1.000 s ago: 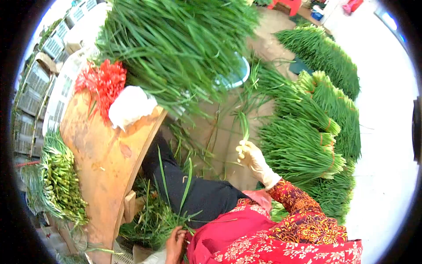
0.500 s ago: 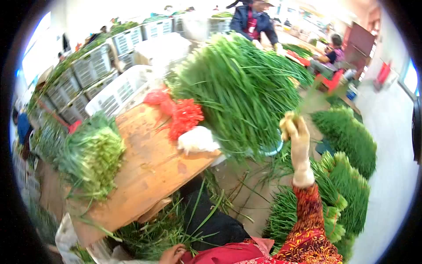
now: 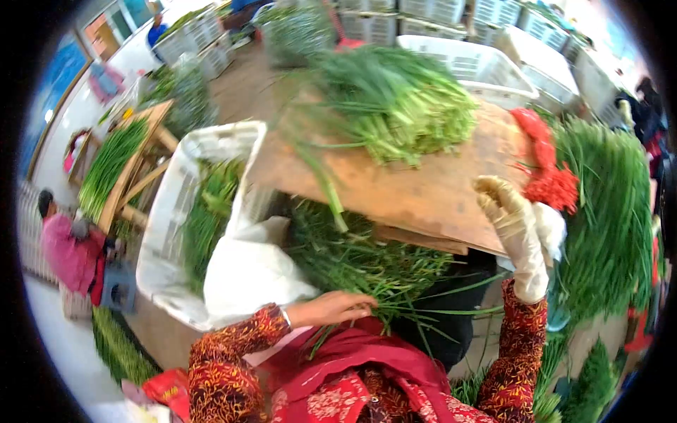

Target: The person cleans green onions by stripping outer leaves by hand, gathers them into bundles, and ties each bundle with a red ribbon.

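Note:
My right hand point(image 3: 513, 236), in a pale glove, is raised over the front right edge of the wooden table point(image 3: 423, 190). Its fingers are bent and apart, and I see nothing in them. My bare left hand point(image 3: 331, 309) lies over my lap with fingers stretched, touching loose green leaves point(image 3: 402, 303). A pile of chive-like greens point(image 3: 416, 120) with pale stalk ends lies on the table. One stalk point(image 3: 328, 187) hangs over the front edge. Red ties point(image 3: 550, 187) and a white bundle point(image 3: 549, 225) sit near my right hand.
A white crate point(image 3: 159, 261) with greens and a white sack point(image 3: 250, 271) stands left. A tall heap of chives point(image 3: 603, 218) is at right. Leaf scraps point(image 3: 338, 247) lie below the table. A person in pink point(image 3: 70, 247) sits far left; stacked crates point(image 3: 430, 17) line the back.
My view has swung left, so the table now lies ahead. My right hand has come from the chive heap to the table's edge; the blurred leaf near it is gone. My left hand shows fully.

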Demonstrator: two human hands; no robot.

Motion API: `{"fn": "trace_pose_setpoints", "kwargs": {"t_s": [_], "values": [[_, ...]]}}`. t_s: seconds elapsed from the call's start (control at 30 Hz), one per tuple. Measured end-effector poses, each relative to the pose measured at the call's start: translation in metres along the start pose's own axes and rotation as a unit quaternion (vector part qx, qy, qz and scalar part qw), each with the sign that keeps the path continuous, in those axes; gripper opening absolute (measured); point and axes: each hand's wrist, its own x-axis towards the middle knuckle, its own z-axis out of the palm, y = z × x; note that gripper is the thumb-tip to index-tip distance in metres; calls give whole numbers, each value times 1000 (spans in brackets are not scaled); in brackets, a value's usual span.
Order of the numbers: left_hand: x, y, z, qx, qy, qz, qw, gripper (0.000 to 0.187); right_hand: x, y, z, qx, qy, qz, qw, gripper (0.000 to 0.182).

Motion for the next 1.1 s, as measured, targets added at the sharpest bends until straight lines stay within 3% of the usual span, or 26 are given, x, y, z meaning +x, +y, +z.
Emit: {"fn": "trace_pose_setpoints", "kwargs": {"t_s": [0.07,0.2,0.27,0.37,0.47,0.5,0.6,0.63,0.77,0.9,1.03,1.1], "values": [[-11,15,-17,-54,23,-16,998,32,6,-30,38,-41,-112,20,993,25],[-34,1,-33,-204,190,-8,960,27,15,-55,104,-40,-186,18,982,24],[-43,8,-50,-253,256,-71,930,26,22,-68,132,-143,-217,16,966,32],[-40,-7,-63,-296,332,-48,894,29,26,-59,168,-249,-234,8,940,36],[-26,-16,-71,-329,371,-41,867,33,27,-46,189,-266,-204,-22,942,32],[-18,-17,-74,-356,391,-36,848,35,28,-38,195,-212,-193,11,958,26],[5,-18,-81,-459,369,-36,807,41,30,-37,197,-189,-195,56,961,22],[14,-18,-82,-488,365,-32,792,36,28,-36,198,-200,-166,19,965,19],[35,-18,-85,-477,391,-70,784,21,30,-31,197,-217,-171,11,961,23],[26,-27,-80,-462,400,-11,792,21,36,-37,196,-229,-197,34,953,25],[7,-27,-55,-431,425,-42,795,22,36,-33,203,-276,-154,-14,949,23],[-6,-44,-31,-369,373,-105,845,25,41,-27,200,-226,-166,33,959,22]]}}
